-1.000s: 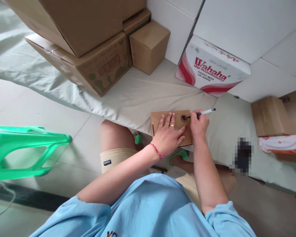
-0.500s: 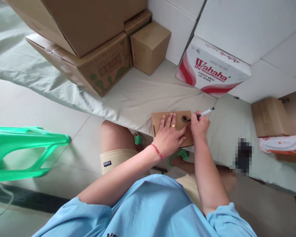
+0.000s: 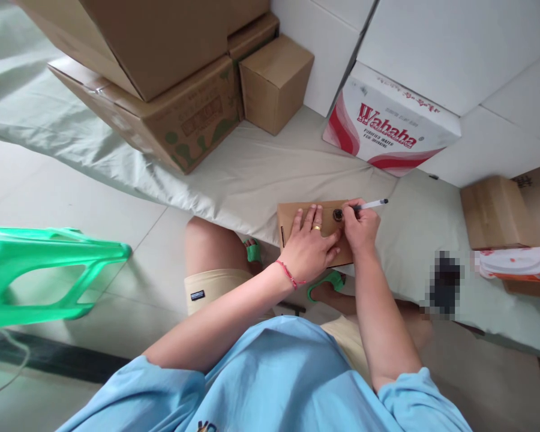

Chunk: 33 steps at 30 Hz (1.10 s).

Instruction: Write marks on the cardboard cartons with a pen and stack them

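Note:
A small flat brown cardboard box (image 3: 288, 217) lies at the near edge of the cloth-covered surface, in front of my body. My left hand (image 3: 309, 243) rests flat on top of it, fingers stretched out, a gold ring on one finger. Between the fingers of my right hand (image 3: 361, 227) is a pen (image 3: 372, 204) with a pale barrel and a dark end, tilted to the right. Its tip is hidden by my fingers, close to a dark round drawn mark (image 3: 338, 215) on the cardboard. My right hand touches the box's right side.
Large cardboard boxes (image 3: 193, 120) are stacked at the back left, beside a smaller box (image 3: 276, 84). A white and red Wahaba carton (image 3: 389, 123) stands behind my right hand. More boxes (image 3: 495, 213) and a blurred dark patch (image 3: 445, 285) lie right. A green stool (image 3: 94, 255) stands left.
My right hand has shifted slightly left and up with the pen, which now leans flatter. The round mark looks darker and more filled. My left hand stays in place on the box.

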Each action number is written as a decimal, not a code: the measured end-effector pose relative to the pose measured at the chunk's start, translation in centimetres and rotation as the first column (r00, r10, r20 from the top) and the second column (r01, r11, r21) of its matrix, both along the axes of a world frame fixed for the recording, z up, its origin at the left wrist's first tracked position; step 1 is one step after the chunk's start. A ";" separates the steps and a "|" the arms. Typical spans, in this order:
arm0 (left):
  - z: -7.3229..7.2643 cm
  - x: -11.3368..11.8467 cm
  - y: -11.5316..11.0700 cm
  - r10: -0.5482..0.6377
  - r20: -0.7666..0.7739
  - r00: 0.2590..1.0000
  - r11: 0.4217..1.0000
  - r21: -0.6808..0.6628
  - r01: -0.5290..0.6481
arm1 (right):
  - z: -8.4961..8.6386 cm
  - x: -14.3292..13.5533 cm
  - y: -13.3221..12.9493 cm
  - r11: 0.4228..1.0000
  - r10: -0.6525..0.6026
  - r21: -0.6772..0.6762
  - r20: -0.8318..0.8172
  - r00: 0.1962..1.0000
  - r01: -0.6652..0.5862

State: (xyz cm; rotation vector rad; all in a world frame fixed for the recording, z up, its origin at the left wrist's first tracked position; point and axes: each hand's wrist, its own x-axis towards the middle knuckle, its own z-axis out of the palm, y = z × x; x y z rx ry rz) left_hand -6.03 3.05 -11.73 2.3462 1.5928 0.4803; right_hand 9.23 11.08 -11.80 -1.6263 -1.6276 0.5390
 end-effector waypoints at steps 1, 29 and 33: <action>0.0 0.0 0.0 0.001 -0.001 1.000 1.000 -0.001 -0.001 | 0.0 0.0 0.0 1.000 0.009 -0.004 -0.002 1.000 -0.009; -0.2 -0.2 -0.1 -0.016 0.027 1.000 1.000 -0.014 0.017 | 0.3 2.5 -1.6 0.942 -0.267 0.101 -0.348 0.899 0.320; 0.4 -2.3 -0.2 -0.022 0.163 0.986 0.994 0.107 0.004 | 0.1 7.3 -6.2 0.949 -0.280 0.034 -0.371 0.885 0.314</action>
